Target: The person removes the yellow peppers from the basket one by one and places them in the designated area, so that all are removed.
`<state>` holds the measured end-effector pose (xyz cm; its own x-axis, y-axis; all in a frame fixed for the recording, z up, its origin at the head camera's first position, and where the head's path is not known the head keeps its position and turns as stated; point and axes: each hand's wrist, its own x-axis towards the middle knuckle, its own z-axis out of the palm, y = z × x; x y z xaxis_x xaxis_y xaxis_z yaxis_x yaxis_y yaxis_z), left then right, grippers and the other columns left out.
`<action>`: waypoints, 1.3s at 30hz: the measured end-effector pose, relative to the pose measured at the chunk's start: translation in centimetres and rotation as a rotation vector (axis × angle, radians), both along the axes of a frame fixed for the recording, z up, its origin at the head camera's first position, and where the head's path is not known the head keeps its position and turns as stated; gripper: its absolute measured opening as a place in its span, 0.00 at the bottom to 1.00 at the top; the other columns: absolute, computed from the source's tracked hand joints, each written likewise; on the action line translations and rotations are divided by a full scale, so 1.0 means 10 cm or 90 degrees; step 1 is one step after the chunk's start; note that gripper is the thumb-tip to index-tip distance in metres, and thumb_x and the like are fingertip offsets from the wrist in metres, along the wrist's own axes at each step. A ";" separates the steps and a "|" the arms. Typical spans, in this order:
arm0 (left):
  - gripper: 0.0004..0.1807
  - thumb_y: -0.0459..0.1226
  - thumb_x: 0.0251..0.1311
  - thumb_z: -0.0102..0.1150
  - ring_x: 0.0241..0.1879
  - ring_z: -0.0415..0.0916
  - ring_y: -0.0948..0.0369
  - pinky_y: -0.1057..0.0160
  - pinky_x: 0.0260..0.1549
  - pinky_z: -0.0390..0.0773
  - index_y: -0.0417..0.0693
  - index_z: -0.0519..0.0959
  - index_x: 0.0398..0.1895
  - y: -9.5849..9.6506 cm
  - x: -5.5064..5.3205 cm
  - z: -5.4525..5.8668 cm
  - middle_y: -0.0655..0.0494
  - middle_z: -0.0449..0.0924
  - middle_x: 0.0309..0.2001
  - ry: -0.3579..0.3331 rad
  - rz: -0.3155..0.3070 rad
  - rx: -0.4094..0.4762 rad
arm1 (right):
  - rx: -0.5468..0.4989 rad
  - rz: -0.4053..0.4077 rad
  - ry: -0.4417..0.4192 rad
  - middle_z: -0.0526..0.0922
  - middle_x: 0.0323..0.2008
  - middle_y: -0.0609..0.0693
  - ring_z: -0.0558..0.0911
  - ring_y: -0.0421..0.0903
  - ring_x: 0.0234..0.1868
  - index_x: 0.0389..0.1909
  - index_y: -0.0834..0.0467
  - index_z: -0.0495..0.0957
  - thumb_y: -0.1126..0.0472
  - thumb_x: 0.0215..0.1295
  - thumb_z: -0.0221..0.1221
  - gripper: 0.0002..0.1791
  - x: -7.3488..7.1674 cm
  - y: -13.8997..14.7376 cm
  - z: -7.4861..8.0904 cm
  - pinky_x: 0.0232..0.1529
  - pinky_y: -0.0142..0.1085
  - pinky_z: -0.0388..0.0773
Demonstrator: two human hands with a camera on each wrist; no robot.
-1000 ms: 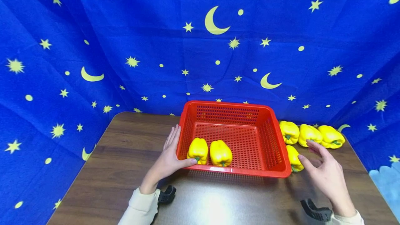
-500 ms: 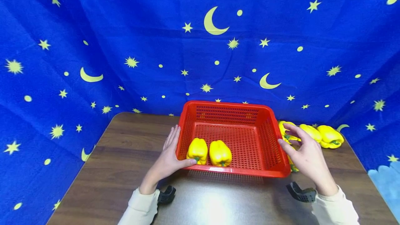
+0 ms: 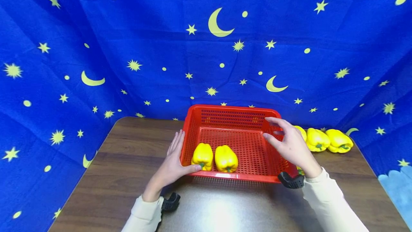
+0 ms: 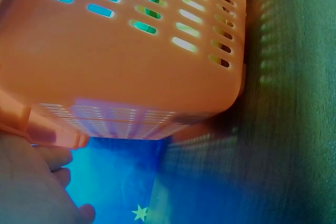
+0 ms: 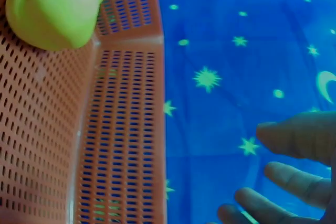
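A red perforated basket [image 3: 233,176] stands on the table, with two yellow bell peppers [image 3: 202,156] lying side by side at its front left. My left hand [image 3: 172,167] rests on the basket's left front corner, fingers straight along the outer left side and thumb at the front rim. Over the basket's right side hovers my right hand [image 3: 294,148], thumb and fingers spread apart with nothing between them. Right of the basket, several more bell peppers [image 3: 338,141] lie on the table; that hand and wrist partly hide some of them. In the right wrist view, the fingers [image 5: 299,182] show against the blue cloth.
The brown wooden table [image 3: 128,153] has a blue cloth [image 3: 154,38] with stars and moons hanging behind it and at both sides. A black camera mount [image 3: 171,202] sits at the left wrist, and another mount [image 3: 290,180] at the right.
My right hand has moved left, from above the peppers on the table to over the basket's right side, still holding nothing. The left hand has stayed at the basket's corner.
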<state>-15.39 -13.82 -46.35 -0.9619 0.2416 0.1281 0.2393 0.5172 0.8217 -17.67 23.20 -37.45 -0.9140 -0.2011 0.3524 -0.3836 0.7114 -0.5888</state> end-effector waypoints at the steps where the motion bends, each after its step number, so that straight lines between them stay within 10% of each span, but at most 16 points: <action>1: 0.67 0.51 0.48 0.77 0.80 0.29 0.50 0.33 0.71 0.41 0.51 0.40 0.82 0.00 0.00 0.00 0.55 0.35 0.82 -0.002 0.001 0.001 | 0.000 0.012 -0.004 0.80 0.56 0.63 0.84 0.60 0.48 0.62 0.63 0.75 0.63 0.65 0.66 0.25 -0.04 -0.02 -0.02 0.48 0.55 0.81; 30: 0.66 0.51 0.48 0.77 0.80 0.29 0.50 0.32 0.70 0.42 0.51 0.40 0.82 -0.01 0.01 0.01 0.54 0.35 0.82 -0.001 -0.003 0.007 | 0.080 0.406 -0.304 0.73 0.67 0.57 0.78 0.57 0.61 0.70 0.59 0.68 0.52 0.61 0.71 0.39 -0.58 -0.51 -0.33 0.55 0.51 0.80; 39: 0.67 0.51 0.48 0.77 0.80 0.28 0.49 0.31 0.70 0.41 0.50 0.40 0.82 -0.01 0.00 0.02 0.52 0.35 0.82 0.004 -0.011 0.011 | 0.205 0.424 -0.318 0.74 0.67 0.56 0.73 0.53 0.66 0.71 0.61 0.66 0.47 0.54 0.74 0.47 -0.56 -0.68 -0.40 0.67 0.51 0.68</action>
<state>-15.44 -13.95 -46.17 -0.9567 0.2560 0.1382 0.2531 0.4981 0.8294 -23.31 16.40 -41.41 -0.6044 -0.7655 -0.2208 -0.5290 0.5928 -0.6072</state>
